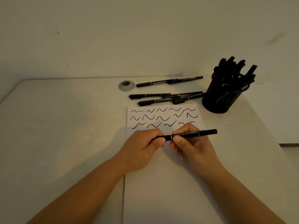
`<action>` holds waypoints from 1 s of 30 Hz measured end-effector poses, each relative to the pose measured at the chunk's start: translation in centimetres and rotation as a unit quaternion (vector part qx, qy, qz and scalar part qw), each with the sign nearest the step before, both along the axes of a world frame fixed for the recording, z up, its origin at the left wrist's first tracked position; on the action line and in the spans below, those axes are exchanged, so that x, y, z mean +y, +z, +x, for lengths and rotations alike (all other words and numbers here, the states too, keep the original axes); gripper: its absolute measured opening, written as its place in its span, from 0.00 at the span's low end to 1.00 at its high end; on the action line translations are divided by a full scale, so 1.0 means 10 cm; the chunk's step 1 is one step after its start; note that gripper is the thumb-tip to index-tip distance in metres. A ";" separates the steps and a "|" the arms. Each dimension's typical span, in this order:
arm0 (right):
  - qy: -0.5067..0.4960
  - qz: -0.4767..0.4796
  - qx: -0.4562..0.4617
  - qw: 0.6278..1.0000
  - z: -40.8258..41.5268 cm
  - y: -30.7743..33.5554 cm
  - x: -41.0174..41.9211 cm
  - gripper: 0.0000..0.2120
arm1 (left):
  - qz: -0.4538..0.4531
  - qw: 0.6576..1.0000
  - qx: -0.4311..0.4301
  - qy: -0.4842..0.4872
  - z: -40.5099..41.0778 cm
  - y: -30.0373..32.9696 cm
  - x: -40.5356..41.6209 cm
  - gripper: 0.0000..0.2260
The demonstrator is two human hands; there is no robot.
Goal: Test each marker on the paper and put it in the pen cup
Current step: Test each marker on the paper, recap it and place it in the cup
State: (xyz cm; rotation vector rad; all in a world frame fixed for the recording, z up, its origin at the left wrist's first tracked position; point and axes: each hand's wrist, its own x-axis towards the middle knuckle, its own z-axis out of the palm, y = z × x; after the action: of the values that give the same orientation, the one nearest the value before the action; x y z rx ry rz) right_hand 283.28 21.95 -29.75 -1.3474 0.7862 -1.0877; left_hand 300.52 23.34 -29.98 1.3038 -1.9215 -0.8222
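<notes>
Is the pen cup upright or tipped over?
Upright. The pen cup stands on its base on the table, and many markers stick up out of its open top.

We note white paper with black wavy strokes, black markers, black mesh pen cup at 2 o'clock.

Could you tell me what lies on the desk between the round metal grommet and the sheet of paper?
In the head view, loose markers lie between the grommet and the paper.
</notes>
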 end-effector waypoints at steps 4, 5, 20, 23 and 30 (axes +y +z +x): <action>-0.009 0.003 0.011 1.000 -0.01 0.03 -0.01 0.04 | -0.007 1.000 0.000 0.016 -0.03 0.00 0.00 0.14; -0.013 0.004 0.016 1.000 -0.01 0.04 -0.01 0.03 | -0.014 1.000 0.000 0.020 -0.03 0.00 0.00 0.15; -0.131 -0.374 0.420 0.817 -0.23 0.20 -0.16 0.04 | -0.086 0.990 -0.049 0.103 -0.01 0.16 -0.07 0.08; -0.083 -0.409 0.450 0.789 -0.16 0.28 -0.17 0.08 | -0.132 0.983 -0.106 0.066 -0.08 0.27 -0.13 0.10; -0.091 -0.367 0.427 0.821 -0.20 0.52 -0.29 0.07 | -0.182 0.978 -0.090 0.057 -0.26 0.56 -0.33 0.08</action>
State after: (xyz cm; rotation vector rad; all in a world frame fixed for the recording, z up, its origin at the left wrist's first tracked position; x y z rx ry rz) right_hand 281.27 19.03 -24.51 -2.5590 1.2137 -0.9342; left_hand 297.92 20.04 -24.40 1.2785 -1.9980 -0.2826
